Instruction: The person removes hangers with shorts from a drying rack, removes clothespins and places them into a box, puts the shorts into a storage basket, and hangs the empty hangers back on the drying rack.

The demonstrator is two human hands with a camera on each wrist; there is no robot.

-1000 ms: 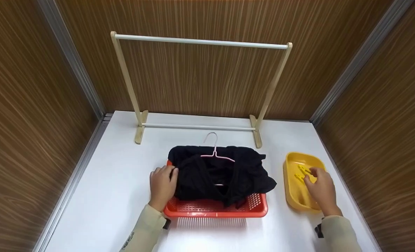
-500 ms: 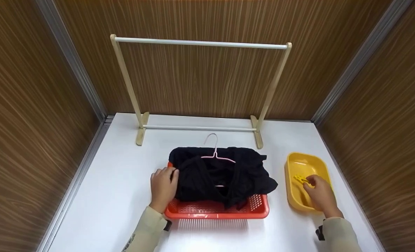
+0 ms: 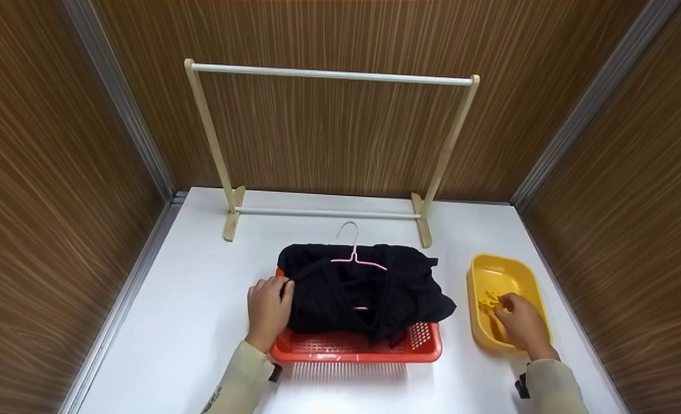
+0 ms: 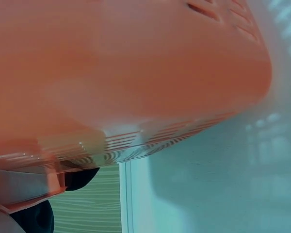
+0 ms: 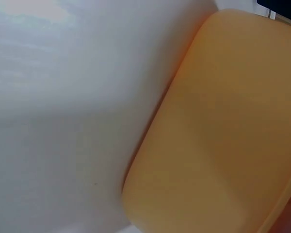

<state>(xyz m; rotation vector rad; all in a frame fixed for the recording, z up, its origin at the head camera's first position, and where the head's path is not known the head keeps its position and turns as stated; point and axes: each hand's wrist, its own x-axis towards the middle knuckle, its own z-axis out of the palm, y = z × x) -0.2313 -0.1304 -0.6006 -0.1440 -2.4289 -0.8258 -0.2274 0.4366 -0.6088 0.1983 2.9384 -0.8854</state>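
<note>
My left hand (image 3: 269, 307) grips the left rim of a red plastic basket (image 3: 354, 356), thumb over the edge by the black cloth. A black garment (image 3: 323, 293) lies bunched in the basket, with a pink hanger (image 3: 354, 259) in its neckline, hook pointing to the back. At the right, my right hand (image 3: 524, 325) reaches into a yellow tray (image 3: 474, 307), and its thumb and forefinger pinch at small yellow clothespins (image 3: 489, 299), blurred in the head view. Only outer walls of the basket (image 4: 150, 73) and tray (image 5: 218, 136) fill most of the wrist views.
Behind the basket stands a clothes rack with light wooden posts (image 3: 448, 144) and a white top rail (image 3: 329, 74). The white table (image 3: 162, 310) is enclosed by wood-grain panels (image 3: 329, 149) at the back and both sides.
My right hand has moved slightly toward the front inside the tray, its fingers closing in on the clothespins, which have shifted and bunched together. My left hand stays on the basket rim.
</note>
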